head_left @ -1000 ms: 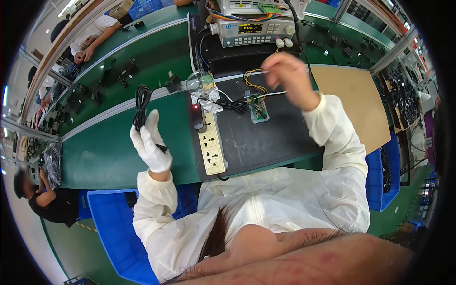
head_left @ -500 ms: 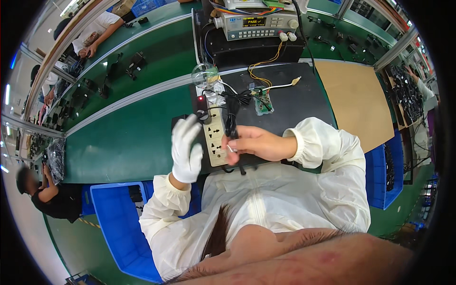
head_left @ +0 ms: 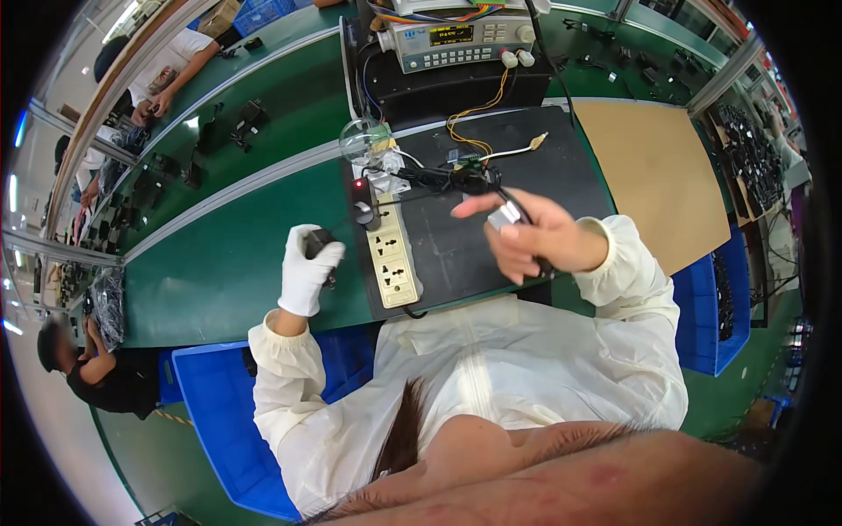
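My left hand (head_left: 303, 276), in a white glove, is closed around a small black power adapter (head_left: 318, 243) over the green bench, left of the power strip. My bare right hand (head_left: 544, 237) grips a black cable (head_left: 516, 200) above the dark mat, its index finger stretched to the left. A blurred silver-white piece (head_left: 504, 216) shows at those fingers; its kind is unclear. The cable's coiled bundle (head_left: 465, 180) lies beyond this hand and largely covers a green circuit board (head_left: 471, 159). A black plug with a red light (head_left: 360, 195) sits at the cream power strip's (head_left: 392, 254) far end.
A grey bench meter (head_left: 460, 44) stands on a black box at the back. A clear glass bulb (head_left: 364, 140) is beside the strip's far end. Brown cardboard (head_left: 658, 175) lies at right. Blue bins (head_left: 224, 430) flank me. Other people work at left.
My left hand has moved left and lower, away from the strip, and now holds the black adapter. My right hand has shifted right and slightly farther away, with the cable bundle moving off the strip.
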Demonstrator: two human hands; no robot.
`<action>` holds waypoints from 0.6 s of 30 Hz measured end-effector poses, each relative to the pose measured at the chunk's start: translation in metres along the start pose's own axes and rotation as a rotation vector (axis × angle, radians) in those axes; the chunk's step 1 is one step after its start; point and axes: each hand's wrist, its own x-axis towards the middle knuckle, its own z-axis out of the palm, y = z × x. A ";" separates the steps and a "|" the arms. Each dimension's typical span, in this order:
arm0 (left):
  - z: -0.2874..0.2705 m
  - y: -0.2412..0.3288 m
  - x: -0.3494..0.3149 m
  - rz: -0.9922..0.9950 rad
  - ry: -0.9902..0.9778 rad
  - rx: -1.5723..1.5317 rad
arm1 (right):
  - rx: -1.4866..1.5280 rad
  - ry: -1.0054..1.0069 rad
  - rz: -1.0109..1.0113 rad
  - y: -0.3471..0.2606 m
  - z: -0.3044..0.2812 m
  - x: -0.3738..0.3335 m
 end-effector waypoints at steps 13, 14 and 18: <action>0.055 0.020 -0.052 -0.210 -0.374 -1.158 | 0.323 0.402 0.044 0.009 -0.033 0.006; 0.055 0.021 -0.053 -0.188 -0.441 -1.260 | 0.306 0.380 0.044 0.010 -0.033 0.006; 0.053 -0.004 -0.039 0.114 -0.345 -1.309 | 0.312 0.295 0.107 0.015 -0.046 0.003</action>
